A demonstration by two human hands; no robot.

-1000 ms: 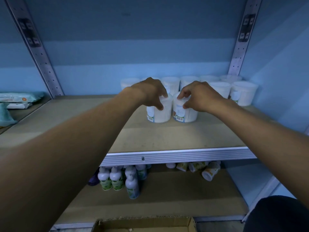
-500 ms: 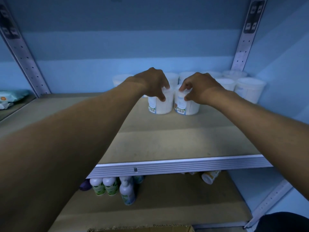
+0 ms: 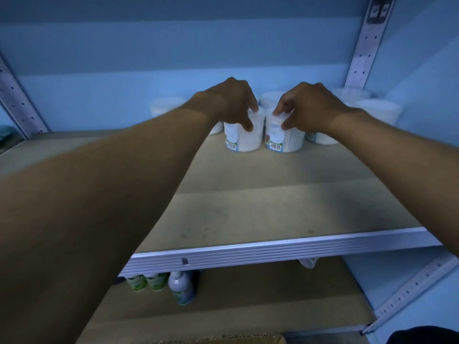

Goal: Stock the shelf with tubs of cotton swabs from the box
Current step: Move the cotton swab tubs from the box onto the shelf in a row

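a hand [image 3: 231,103] atop each tub [image 3: 244,135]

Two clear round plastic tubs [image 3: 244,136] [image 3: 285,139], packed white with cotton swabs, are marked by pale blue labels with black-and-white barcodes. A tan fibreboard shelf [image 3: 273,194] is edged by a ribbed silver-white metal strip [image 3: 273,252]. The blue back wall [image 3: 173,58] is banded in lighter and darker tones. Green-and-white labelled bottles [image 3: 146,281] are seen on the tan lower shelf [image 3: 273,294].
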